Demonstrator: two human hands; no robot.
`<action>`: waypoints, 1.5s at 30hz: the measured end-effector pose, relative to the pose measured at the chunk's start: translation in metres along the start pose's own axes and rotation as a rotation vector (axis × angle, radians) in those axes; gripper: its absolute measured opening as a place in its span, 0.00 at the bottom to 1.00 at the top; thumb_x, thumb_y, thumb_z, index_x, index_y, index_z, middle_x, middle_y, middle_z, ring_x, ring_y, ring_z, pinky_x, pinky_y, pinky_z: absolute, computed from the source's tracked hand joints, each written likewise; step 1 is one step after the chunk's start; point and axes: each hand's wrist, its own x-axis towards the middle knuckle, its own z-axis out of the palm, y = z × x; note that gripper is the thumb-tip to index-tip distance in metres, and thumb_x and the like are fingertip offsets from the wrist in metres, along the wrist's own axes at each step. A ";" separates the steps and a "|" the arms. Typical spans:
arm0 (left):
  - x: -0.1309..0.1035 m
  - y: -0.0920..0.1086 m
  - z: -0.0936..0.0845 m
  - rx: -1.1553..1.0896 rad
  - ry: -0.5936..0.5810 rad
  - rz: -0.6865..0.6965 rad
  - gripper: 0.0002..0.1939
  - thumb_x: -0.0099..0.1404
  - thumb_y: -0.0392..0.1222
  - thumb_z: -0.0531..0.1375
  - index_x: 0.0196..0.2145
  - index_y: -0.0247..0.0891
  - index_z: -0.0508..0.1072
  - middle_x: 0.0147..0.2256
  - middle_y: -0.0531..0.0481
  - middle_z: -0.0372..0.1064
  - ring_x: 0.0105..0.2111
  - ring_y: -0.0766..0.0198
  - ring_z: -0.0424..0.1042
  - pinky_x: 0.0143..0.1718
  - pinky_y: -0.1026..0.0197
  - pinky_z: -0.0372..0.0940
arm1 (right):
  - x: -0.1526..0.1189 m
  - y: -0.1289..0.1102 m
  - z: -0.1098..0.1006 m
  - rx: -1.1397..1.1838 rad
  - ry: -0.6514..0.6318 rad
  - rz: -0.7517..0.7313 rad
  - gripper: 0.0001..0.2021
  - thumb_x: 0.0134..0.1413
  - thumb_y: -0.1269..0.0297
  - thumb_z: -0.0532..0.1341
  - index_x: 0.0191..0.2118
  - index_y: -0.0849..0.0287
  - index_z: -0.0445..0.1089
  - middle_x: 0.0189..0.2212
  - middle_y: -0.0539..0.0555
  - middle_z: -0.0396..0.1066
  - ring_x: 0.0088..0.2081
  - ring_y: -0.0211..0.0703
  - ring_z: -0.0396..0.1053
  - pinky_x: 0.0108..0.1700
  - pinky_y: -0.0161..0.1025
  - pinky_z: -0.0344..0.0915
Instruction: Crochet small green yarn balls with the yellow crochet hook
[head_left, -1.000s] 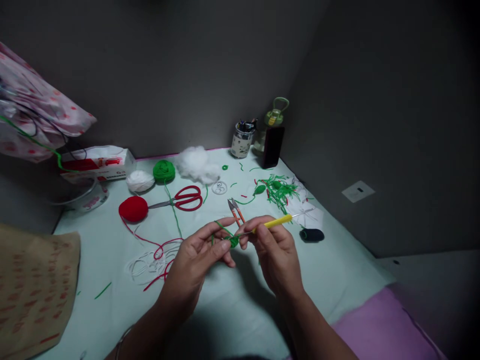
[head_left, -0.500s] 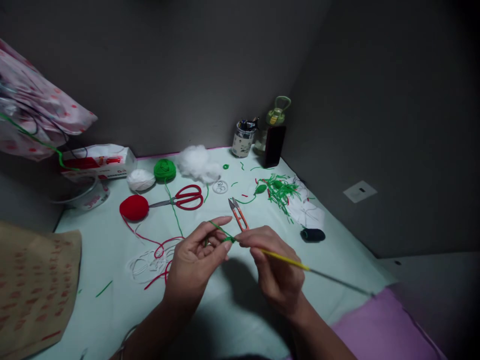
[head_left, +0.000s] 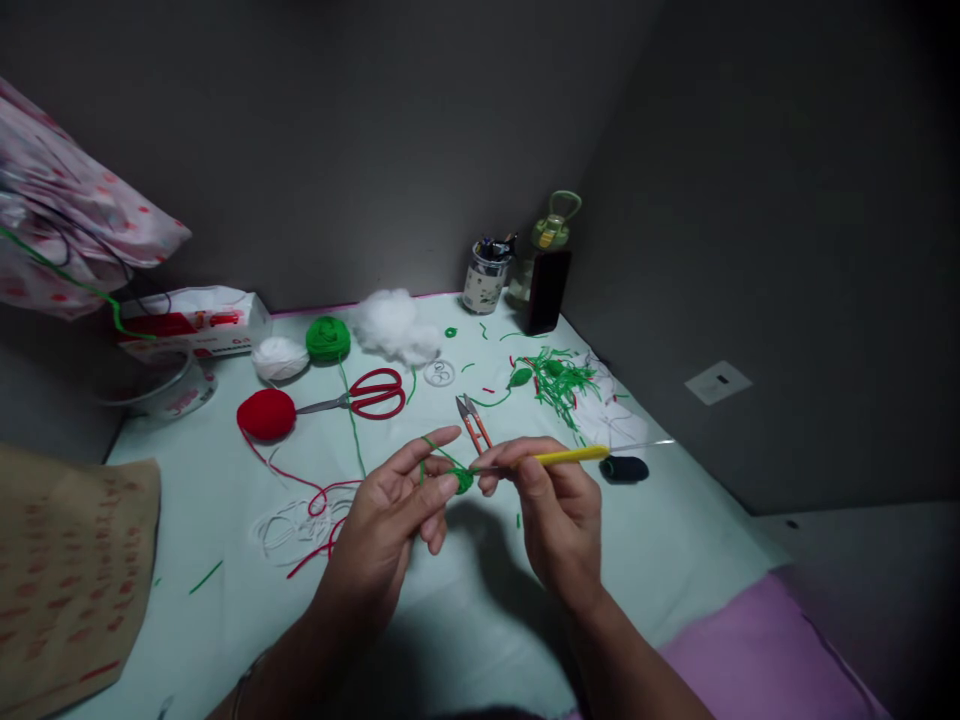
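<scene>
My left hand (head_left: 394, 500) pinches a small green crocheted piece (head_left: 464, 481) between thumb and fingers, and green yarn runs over its raised index finger. In my right hand (head_left: 555, 510) is a crochet hook (head_left: 570, 456) with a yellow handle, its metal tip at the green piece. The green strand leads back to a green yarn ball (head_left: 328, 340). Just beyond my hands lie orange-handled thread snips (head_left: 475, 425), blades pointing away.
Red-handled scissors (head_left: 377, 393), a red yarn ball (head_left: 267, 414), a white yarn ball (head_left: 280, 358) and white stuffing (head_left: 396, 325) lie behind. Green scraps (head_left: 566, 385), a dark phone (head_left: 549, 291) and a pen cup (head_left: 486, 278) are at the right.
The hook has swung from sloping down at the right to nearly level, its far end now higher. My right hand has turned with it, and more of the green piece shows.
</scene>
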 end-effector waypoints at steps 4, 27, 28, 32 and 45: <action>-0.001 -0.003 0.001 0.119 0.069 0.095 0.25 0.57 0.40 0.73 0.53 0.38 0.77 0.33 0.55 0.68 0.21 0.76 0.62 0.19 0.72 0.61 | -0.003 -0.005 -0.001 -0.353 -0.106 -0.279 0.14 0.68 0.74 0.56 0.49 0.52 0.76 0.38 0.54 0.78 0.38 0.43 0.76 0.41 0.43 0.74; 0.002 -0.006 0.002 -0.104 -0.015 -0.066 0.30 0.54 0.40 0.75 0.54 0.38 0.78 0.26 0.59 0.63 0.15 0.81 0.48 0.15 0.73 0.48 | -0.010 -0.006 0.006 -0.590 -0.121 -0.379 0.19 0.63 0.75 0.63 0.55 0.48 0.77 0.43 0.57 0.78 0.44 0.47 0.76 0.44 0.45 0.74; 0.002 -0.004 0.002 -0.136 -0.036 -0.113 0.29 0.54 0.41 0.75 0.53 0.36 0.79 0.24 0.61 0.59 0.15 0.81 0.45 0.15 0.73 0.47 | -0.010 -0.007 0.004 -0.606 -0.130 -0.400 0.20 0.62 0.75 0.63 0.55 0.48 0.77 0.43 0.57 0.78 0.45 0.48 0.76 0.44 0.46 0.74; 0.005 0.004 0.001 -0.222 -0.031 -0.162 0.20 0.55 0.37 0.74 0.46 0.33 0.82 0.21 0.62 0.54 0.16 0.80 0.42 0.15 0.74 0.46 | -0.002 -0.005 0.000 -0.258 -0.008 -0.201 0.12 0.66 0.71 0.60 0.46 0.51 0.80 0.36 0.54 0.76 0.35 0.43 0.73 0.35 0.42 0.72; 0.003 -0.005 -0.005 0.056 -0.046 0.033 0.17 0.61 0.40 0.70 0.49 0.42 0.81 0.36 0.51 0.72 0.27 0.71 0.71 0.33 0.66 0.69 | 0.005 0.005 -0.001 0.165 -0.003 0.167 0.10 0.68 0.59 0.60 0.40 0.56 0.78 0.35 0.54 0.78 0.30 0.38 0.73 0.35 0.39 0.73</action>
